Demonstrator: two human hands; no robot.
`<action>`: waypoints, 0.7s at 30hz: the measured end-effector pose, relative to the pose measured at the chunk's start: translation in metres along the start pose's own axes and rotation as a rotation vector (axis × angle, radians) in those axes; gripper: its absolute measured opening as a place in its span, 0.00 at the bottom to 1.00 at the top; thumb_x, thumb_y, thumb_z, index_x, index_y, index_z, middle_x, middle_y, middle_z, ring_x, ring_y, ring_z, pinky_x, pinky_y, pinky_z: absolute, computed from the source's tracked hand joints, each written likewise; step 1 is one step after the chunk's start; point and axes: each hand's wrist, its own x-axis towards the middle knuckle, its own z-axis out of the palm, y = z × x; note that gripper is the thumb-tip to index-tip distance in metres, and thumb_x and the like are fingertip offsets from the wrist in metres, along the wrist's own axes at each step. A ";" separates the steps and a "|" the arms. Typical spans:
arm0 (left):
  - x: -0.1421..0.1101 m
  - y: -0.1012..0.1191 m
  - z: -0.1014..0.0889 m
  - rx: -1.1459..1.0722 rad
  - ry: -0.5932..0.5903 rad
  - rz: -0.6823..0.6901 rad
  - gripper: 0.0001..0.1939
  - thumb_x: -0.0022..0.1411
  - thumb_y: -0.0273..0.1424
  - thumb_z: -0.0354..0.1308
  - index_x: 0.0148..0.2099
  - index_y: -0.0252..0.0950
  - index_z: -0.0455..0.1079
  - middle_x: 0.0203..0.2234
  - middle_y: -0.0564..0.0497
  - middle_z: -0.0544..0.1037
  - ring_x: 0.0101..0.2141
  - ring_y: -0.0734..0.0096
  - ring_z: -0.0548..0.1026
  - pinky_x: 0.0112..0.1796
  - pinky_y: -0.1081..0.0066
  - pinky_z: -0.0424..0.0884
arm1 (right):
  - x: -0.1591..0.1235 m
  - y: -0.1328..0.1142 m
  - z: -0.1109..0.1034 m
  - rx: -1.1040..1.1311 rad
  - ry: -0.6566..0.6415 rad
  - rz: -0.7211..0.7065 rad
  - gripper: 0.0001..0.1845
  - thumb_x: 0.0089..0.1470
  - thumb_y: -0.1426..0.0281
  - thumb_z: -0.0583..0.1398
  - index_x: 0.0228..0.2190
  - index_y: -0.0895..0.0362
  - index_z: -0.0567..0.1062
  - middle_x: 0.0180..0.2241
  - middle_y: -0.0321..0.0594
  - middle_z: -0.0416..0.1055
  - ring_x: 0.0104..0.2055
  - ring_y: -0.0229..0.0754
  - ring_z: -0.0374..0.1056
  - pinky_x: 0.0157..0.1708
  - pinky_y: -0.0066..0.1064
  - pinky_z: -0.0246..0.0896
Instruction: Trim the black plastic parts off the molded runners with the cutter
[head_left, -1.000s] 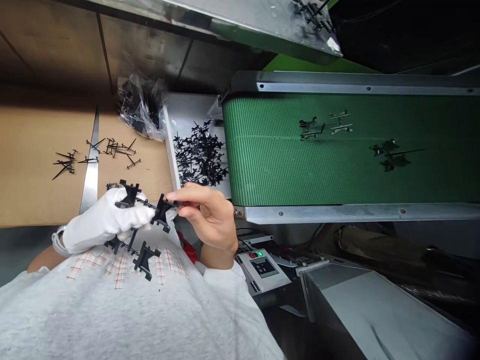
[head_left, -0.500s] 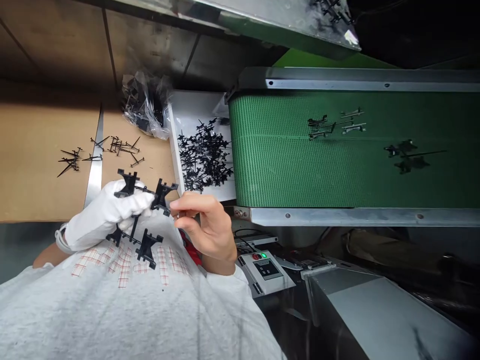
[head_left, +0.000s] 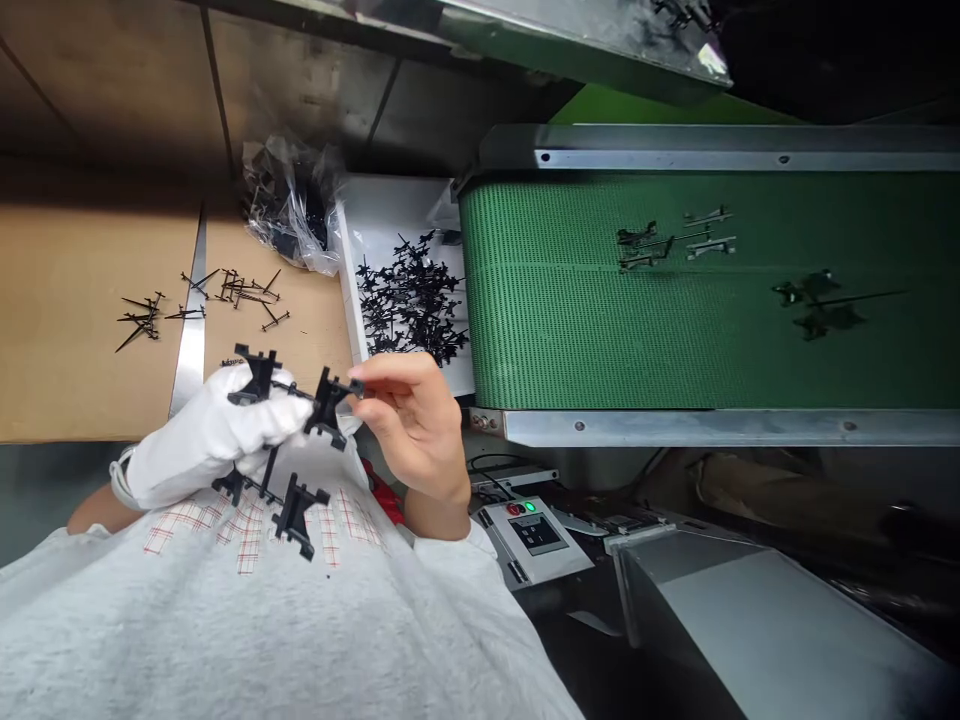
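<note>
My left hand, in a white glove, is closed around a black plastic moulded frame with several small bracket-shaped parts on thin runners. My bare right hand pinches the upper right part of that frame between thumb and forefinger. The frame hangs in front of my grey shirt, just below the edge of the brown work surface.
A white tray holds a heap of black plastic sprues. Loose black sprues and a clear bag of parts lie on the brown surface. A green conveyor belt carries more black parts. A control box sits below.
My right hand has closed back onto the frame's upper right part after slipping slightly off it. The parts on the belt have barely shifted.
</note>
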 end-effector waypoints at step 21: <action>-0.001 0.004 0.003 -0.099 0.223 -0.043 0.25 0.44 0.47 0.71 0.21 0.38 0.60 0.07 0.63 0.53 0.11 0.83 0.54 0.13 0.80 0.53 | -0.003 -0.001 0.005 0.164 -0.197 -0.099 0.12 0.67 0.69 0.60 0.51 0.55 0.73 0.39 0.39 0.79 0.30 0.33 0.72 0.30 0.25 0.73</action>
